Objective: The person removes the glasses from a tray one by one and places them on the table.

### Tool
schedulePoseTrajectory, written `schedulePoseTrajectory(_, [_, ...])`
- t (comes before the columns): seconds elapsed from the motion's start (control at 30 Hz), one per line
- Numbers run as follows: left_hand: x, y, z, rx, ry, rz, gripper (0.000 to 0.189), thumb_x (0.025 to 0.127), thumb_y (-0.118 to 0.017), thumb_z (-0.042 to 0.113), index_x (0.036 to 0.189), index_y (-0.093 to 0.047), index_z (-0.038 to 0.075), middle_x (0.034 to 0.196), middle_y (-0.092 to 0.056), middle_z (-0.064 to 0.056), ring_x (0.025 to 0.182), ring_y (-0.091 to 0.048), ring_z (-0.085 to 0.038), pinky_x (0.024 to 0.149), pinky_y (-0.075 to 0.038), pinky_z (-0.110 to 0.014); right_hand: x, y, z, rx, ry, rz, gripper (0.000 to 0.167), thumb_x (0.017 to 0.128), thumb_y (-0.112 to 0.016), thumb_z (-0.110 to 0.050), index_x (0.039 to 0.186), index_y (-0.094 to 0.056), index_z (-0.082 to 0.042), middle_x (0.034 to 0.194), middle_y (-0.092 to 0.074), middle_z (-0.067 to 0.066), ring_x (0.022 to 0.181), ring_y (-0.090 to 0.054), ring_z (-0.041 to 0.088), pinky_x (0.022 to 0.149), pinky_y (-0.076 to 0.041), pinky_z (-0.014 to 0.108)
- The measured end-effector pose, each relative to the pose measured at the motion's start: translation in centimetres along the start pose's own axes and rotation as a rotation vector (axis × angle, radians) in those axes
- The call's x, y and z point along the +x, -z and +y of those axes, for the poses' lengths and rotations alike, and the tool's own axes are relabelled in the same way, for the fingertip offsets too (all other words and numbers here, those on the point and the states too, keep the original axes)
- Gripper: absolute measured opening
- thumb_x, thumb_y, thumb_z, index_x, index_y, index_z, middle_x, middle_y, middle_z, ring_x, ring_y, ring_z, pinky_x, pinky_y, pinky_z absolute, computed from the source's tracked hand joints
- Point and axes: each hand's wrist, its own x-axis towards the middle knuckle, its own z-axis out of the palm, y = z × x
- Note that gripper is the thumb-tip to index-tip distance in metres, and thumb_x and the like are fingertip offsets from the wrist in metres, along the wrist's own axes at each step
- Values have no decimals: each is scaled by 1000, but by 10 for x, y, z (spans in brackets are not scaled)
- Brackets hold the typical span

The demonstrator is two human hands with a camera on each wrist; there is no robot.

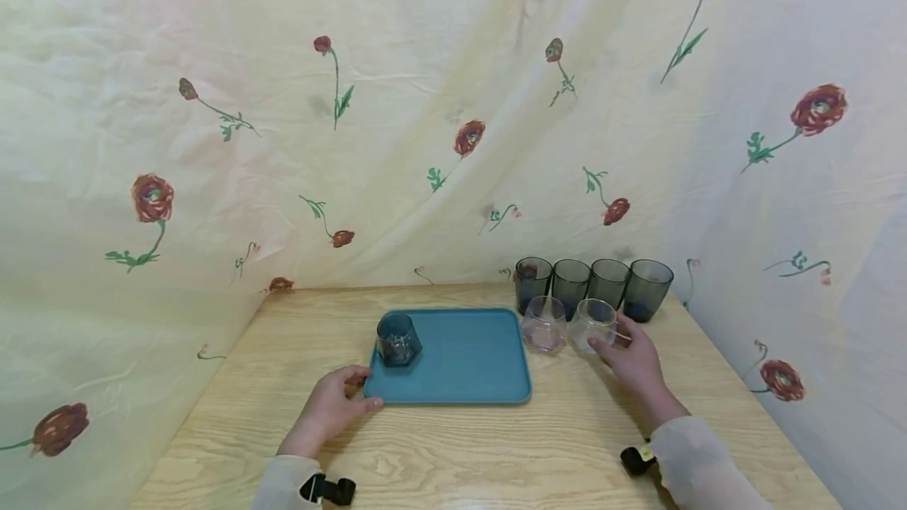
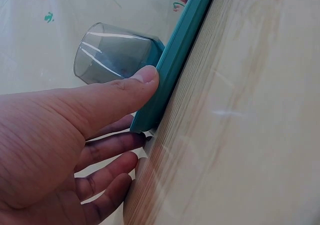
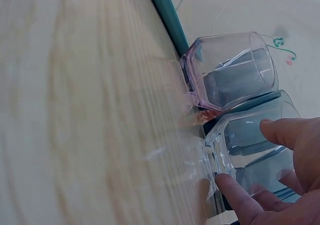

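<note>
At the near left corner of a blue tray [image 1: 460, 360], my left hand [image 1: 333, 408] holds the edge. Its thumb [image 2: 146, 75] lies against the rim while the other fingers are round the corner, partly hidden. A dark tinted glass [image 1: 397, 341] stands upright on the tray's left side. My right hand [image 1: 634, 360] grips a clear glass [image 1: 592, 324] to the right of the tray, with thumb and fingers on different sides of it. Just left of that glass stands a pinkish clear glass [image 1: 544, 324], also visible in the right wrist view [image 3: 232, 72].
Several tall grey glasses [image 1: 648, 290] stand in a row behind the clear ones, at the table's back right. The wooden table [image 1: 453, 455] ends at a floral cloth [image 1: 397, 140] hanging behind and at the sides.
</note>
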Motion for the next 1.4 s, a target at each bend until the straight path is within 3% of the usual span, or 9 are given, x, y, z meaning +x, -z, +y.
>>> schedulePoseTrajectory(1.0, [1,0,-4,-4,-10,-2,60,83,-91,35,135,-69,13,132,-69,-4,118,-66,-27,97,-56,-50,-3,0,-1,3,37,-14,82,102,-72,-18,163,-22,5,151,-41,37,138,-47,52,81,-46,6])
schedulePoseTrajectory(1.07, [1,0,-4,-5,-10,-2,60,83,-91,35,135,-69,14,132,-69,-4,118,-66,-27,97,-56,-50,-3,0,-1,-9,32,-14,82,102,-72,-19,164,-22,4,151,-41,36,138,-47,51,87,-49,11])
schedulePoseTrajectory(1.17, [1,1,-3,-4,-11,-4,59,84,-91,34,135,-69,13,132,-69,-4,118,-65,-27,97,-56,-50,-3,0,0,-35,15,-6,84,103,-72,-24,165,-22,2,152,-41,35,139,-45,50,102,-53,34])
schedulePoseTrajectory(1.27, [1,1,-3,-8,-13,-5,59,83,-91,34,135,-69,13,133,-68,-5,119,-65,-28,98,-56,-50,-4,2,-2,-52,-4,-4,86,103,-71,-29,166,-20,0,155,-37,35,143,-40,52,112,-43,58])
schedulePoseTrajectory(1.4, [1,1,-3,-10,-14,-8,60,84,-91,35,135,-69,14,133,-68,-5,119,-65,-27,97,-56,-50,-5,7,-6,-67,-11,-16,90,102,-71,-33,166,-17,-1,159,-32,35,146,-32,53,115,-35,66])
